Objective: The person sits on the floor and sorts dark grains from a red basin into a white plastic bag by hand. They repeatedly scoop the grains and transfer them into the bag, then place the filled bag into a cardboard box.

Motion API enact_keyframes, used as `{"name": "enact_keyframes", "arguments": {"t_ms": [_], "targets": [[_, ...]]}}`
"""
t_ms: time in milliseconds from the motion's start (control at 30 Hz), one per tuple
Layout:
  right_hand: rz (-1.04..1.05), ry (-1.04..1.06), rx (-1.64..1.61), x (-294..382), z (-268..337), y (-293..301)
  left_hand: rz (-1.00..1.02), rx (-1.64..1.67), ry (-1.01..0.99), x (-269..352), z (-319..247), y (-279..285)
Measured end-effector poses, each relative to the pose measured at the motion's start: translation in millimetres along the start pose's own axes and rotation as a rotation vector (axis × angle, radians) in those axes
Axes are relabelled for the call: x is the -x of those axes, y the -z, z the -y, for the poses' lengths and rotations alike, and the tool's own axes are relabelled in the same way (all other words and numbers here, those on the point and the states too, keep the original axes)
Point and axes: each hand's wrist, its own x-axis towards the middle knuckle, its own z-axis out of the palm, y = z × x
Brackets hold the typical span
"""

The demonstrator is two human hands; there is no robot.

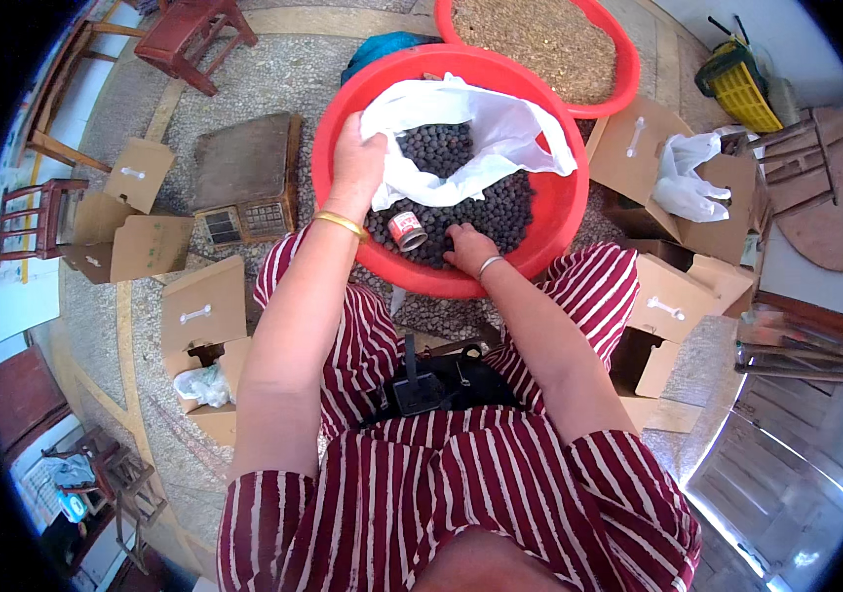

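In front of my knees stands a round red plastic basin (333, 96) with many small dark round seeds or berries (507, 214) in it. A white plastic bag (503, 111) sits in the basin, its mouth spread wide and more of the dark balls inside. My left hand (358, 163) grips the bag's left rim. Among the loose balls at the near side, my right hand (470, 250) has its fingertips dug in; whether it holds any is hidden. A small tin can (407, 231) with a red and white label lies tilted on the balls between my hands.
Behind is another red basin (627, 66) of light brown grains or husks. Left are a low wooden box-like stool (244, 163), a red wooden stool (188, 44) and open cardboard boxes (203, 303). More cardboard boxes (632, 148) stand right, one topped by a white plastic bag (688, 174).
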Motion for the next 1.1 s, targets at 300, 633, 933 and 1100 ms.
{"name": "enact_keyframes", "arguments": {"t_ms": [300,633,933,1100], "targets": [[-0.04,0.075,-0.03,-11,-6,-9,0.173,0.026,-0.025,-10,-16,-3],[-0.109,0.148,-0.191,-18,-18,-17,0.246,0.071,-0.001,-17,-21,6],[0.072,-0.118,-0.929,15,5,96,0.254,-0.063,-0.085,-14,-15,14],[-0.03,0.018,-1.005,7,26,156,0.178,0.018,-0.075,-9,-16,8]]}}
